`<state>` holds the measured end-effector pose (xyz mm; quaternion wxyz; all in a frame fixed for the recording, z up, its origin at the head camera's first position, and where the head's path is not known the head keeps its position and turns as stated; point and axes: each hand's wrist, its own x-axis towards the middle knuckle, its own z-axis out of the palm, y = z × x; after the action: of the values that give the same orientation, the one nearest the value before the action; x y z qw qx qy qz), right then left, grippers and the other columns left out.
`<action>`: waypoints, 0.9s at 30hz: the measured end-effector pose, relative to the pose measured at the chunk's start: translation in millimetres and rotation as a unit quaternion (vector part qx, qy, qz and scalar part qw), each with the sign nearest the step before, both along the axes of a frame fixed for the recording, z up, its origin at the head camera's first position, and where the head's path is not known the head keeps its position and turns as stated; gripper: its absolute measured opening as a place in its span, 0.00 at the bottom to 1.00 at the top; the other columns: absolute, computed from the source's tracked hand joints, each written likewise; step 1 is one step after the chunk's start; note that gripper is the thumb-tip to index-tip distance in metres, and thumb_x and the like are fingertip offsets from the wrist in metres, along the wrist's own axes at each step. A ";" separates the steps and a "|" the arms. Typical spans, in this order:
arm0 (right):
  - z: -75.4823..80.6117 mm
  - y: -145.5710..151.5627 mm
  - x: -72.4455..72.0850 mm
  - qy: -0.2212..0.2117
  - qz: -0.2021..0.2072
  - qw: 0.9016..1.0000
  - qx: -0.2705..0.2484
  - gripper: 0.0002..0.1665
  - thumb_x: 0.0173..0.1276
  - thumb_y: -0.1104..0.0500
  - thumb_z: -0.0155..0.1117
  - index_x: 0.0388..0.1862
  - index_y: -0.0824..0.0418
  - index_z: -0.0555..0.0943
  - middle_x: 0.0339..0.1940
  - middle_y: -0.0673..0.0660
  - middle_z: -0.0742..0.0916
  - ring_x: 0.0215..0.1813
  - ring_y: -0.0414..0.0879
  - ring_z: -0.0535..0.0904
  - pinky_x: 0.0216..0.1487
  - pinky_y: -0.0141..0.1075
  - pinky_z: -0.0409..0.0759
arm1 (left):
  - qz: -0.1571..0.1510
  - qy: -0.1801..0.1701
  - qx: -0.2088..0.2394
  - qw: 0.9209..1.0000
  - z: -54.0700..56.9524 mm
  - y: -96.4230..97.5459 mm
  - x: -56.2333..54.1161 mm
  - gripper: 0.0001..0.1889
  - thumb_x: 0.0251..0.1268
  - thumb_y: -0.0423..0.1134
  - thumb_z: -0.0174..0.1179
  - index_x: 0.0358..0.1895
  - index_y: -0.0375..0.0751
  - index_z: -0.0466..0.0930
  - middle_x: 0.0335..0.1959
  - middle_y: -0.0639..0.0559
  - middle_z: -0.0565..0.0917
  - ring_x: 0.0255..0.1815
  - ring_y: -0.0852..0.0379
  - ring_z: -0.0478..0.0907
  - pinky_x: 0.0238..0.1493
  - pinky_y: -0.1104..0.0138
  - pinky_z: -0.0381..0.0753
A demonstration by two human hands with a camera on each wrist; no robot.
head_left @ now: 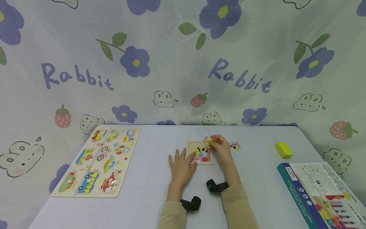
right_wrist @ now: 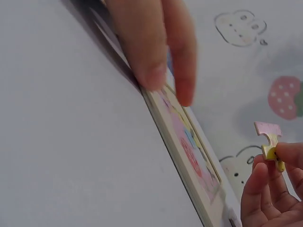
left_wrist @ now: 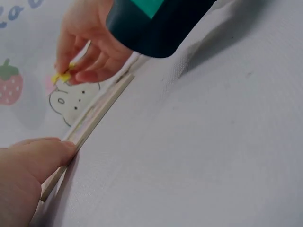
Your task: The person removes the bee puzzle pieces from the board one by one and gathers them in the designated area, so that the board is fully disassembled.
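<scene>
A small wooden jigsaw tray [head_left: 210,163] lies mid-table, partly filled with pink, yellow and blue pieces. My left hand [head_left: 182,168] rests at its left side, fingers spread and mostly straight. In the left wrist view the thumb [left_wrist: 57,152] presses the tray's near edge. My right hand [head_left: 222,150] is raised over the tray's far right corner, pinching a pink and yellow jigsaw piece [right_wrist: 269,136] between thumb and fingers. Another piece [head_left: 235,146], pink with black and white, lies on the table right of the tray, partly hidden behind the right hand.
A wooden vehicle puzzle board [head_left: 95,162] lies on the left of the white-covered table [head_left: 151,178]. At the right are a yellow block [head_left: 284,150] and a large printed box [head_left: 314,178]. A patterned curtain [head_left: 171,63] hangs behind the table.
</scene>
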<state>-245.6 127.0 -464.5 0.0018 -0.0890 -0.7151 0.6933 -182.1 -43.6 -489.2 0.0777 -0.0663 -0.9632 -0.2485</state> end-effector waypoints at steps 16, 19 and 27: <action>0.0 41.2 2.9 -0.011 -0.016 1.000 -0.018 0.22 0.61 0.68 0.61 0.54 0.72 0.73 0.34 0.51 0.80 0.32 0.36 0.79 0.40 0.29 0.80 | -0.002 0.006 -0.009 1.000 -0.3 0.2 0.6 0.19 0.61 0.50 0.57 0.56 0.58 0.77 0.67 0.42 0.65 0.71 0.35 0.49 0.64 0.37 0.37; -0.6 46.9 4.4 -0.022 -0.011 1.000 0.005 0.21 0.59 0.68 0.63 0.52 0.73 0.74 0.33 0.51 0.82 0.33 0.36 0.79 0.38 0.28 0.80 | -0.002 0.005 -0.010 1.000 -0.4 0.1 0.5 0.19 0.61 0.50 0.56 0.57 0.58 0.77 0.67 0.42 0.65 0.71 0.35 0.49 0.64 0.37 0.37; -0.3 58.4 8.1 -0.049 -0.008 0.998 0.048 0.21 0.61 0.66 0.63 0.53 0.72 0.76 0.39 0.55 0.82 0.33 0.35 0.78 0.37 0.26 0.79 | -0.002 0.003 -0.008 1.000 0.2 -0.2 1.2 0.19 0.61 0.50 0.57 0.57 0.57 0.77 0.67 0.42 0.65 0.71 0.35 0.49 0.64 0.37 0.37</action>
<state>-237.5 185.4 -464.7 -0.0240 -0.1284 -0.7463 0.6526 -180.8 -43.8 -489.1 0.0799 -0.0693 -0.9648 -0.2408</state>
